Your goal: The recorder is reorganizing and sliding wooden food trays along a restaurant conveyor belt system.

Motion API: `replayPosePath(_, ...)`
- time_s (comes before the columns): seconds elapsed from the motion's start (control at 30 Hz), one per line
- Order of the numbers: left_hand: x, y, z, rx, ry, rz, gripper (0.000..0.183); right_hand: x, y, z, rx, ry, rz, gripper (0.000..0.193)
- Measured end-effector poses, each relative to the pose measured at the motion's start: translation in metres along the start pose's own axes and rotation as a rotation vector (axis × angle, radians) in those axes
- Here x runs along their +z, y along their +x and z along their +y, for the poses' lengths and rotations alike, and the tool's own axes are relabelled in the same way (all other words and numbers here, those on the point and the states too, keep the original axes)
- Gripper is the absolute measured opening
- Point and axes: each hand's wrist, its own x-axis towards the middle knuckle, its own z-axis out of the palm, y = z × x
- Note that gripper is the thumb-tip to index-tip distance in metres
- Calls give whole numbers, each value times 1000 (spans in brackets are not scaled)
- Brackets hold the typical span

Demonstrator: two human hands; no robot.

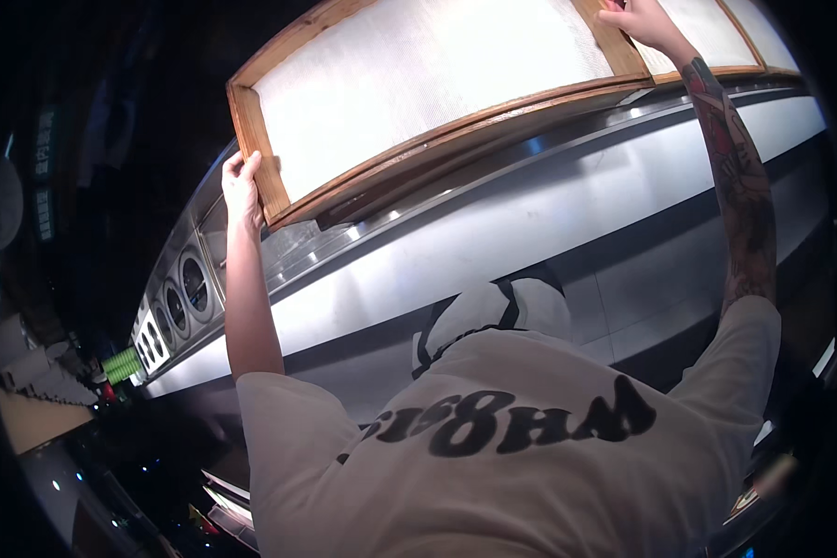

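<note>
A wide wooden-framed tray (428,84) with a pale, finely textured panel is held tilted over the metal counter. My left hand (242,189) grips its left end bar, thumb on the inner side and fingers round the outside. At the other end my right hand (649,26) is closed on the right bar, partly cut off by the upper edge; a small red spot shows at its fingertips, too little to make out. Beside that bar, a second wooden-framed panel (702,35) continues to the right. What lies under the tray is mostly hidden.
The long stainless steel counter (493,232) runs diagonally below the tray. Round dark-centred openings (193,284) line its far left part. A green lit object (121,365) stands beyond. Grey floor tiles (623,302) show between the counter and my body.
</note>
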Motion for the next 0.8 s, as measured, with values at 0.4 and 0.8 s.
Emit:
replayPosePath(0.4, -21, 1, -14, 38, 244, -20, 31, -51, 5, 60, 69, -63, -94, 25)
replayPosePath(0.8, -2, -4, -11, -35, 148, 31, 29, -108, -3, 56, 110, -246, -70, 25)
